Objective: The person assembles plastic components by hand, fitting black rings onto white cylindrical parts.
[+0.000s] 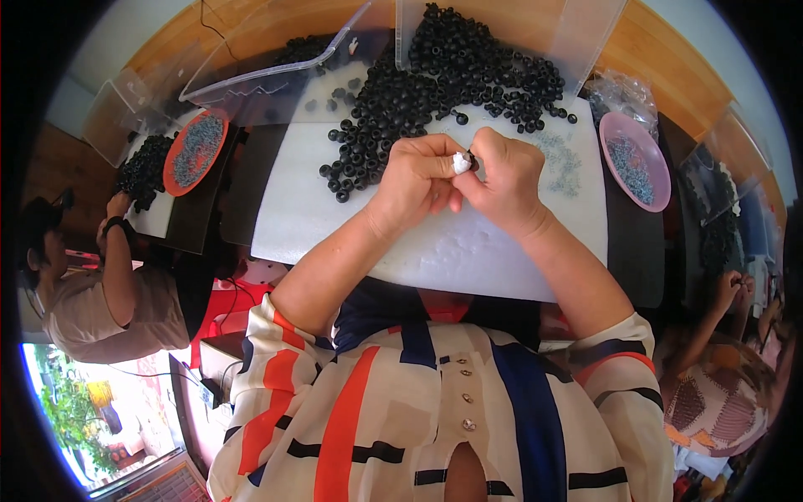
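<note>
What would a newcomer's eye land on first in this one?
The heap of black pieces spreads over the far part of the white board. Nearer, the left hand and right hand meet at a dark piece. A pink bowl sits right of the board, an orange bowl to its left.

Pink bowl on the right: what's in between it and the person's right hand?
In the head view, a loose scatter of tiny grey pieces lies on the white board between the right hand and the pink bowl.
</note>
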